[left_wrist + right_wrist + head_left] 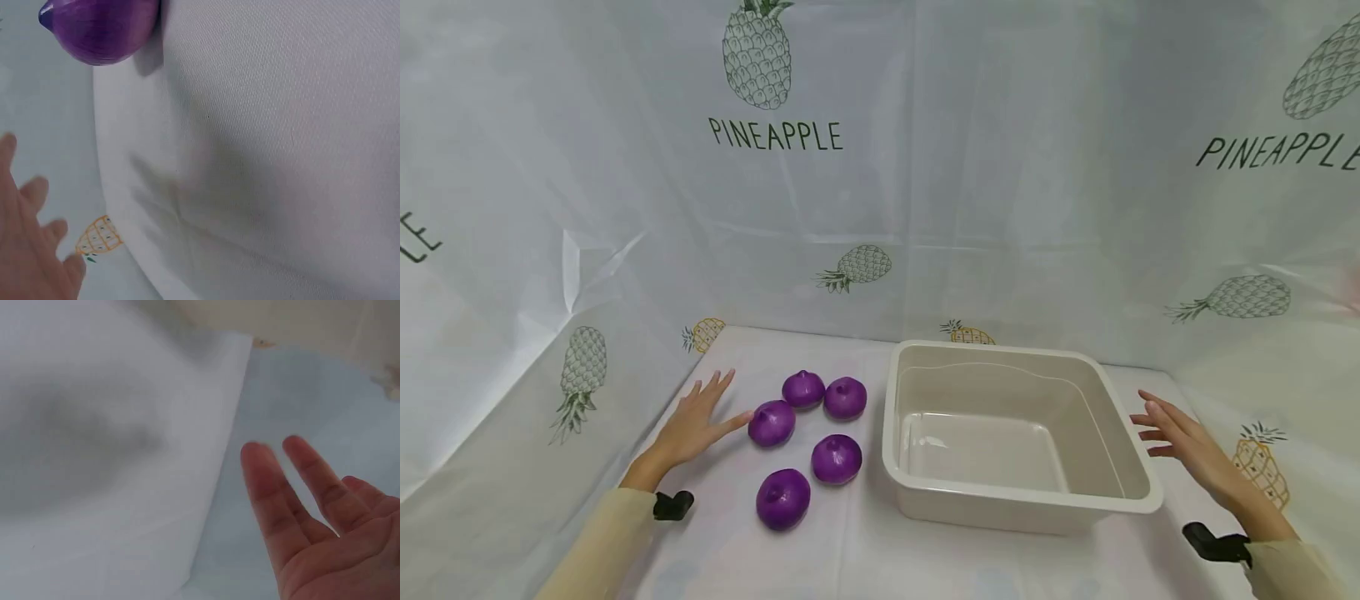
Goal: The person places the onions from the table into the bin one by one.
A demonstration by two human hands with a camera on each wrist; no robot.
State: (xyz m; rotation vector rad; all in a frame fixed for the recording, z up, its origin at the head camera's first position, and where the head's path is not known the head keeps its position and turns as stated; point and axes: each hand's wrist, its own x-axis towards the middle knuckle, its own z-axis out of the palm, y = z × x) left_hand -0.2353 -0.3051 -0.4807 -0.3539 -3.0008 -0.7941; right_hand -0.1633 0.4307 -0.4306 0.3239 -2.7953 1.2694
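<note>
Several purple onions lie in a loose group on the white table, left of the beige basin (pixel 992 496). My left hand (pixel 695 425) hovers at the table's left side, fingers spread; in the head view its thumb tip overlaps the edge of the nearest onion (pixel 772 423). The left wrist view shows one purple onion (pixel 109 28) at the top, apart from the fingers. My right hand (pixel 1191 446) is held beside the basin's right wall, fingers extended and holding nothing. In the right wrist view, the basin (pixel 300 322) crosses the top above the fingertips.
Two onions touch at the back (pixel 803 389), and another onion (pixel 783 499) lies nearest the front. A pale sheet printed with pineapples (pixel 758 58) hangs behind and along both sides of the table (pixel 865 558). Inside the basin only its bare floor shows.
</note>
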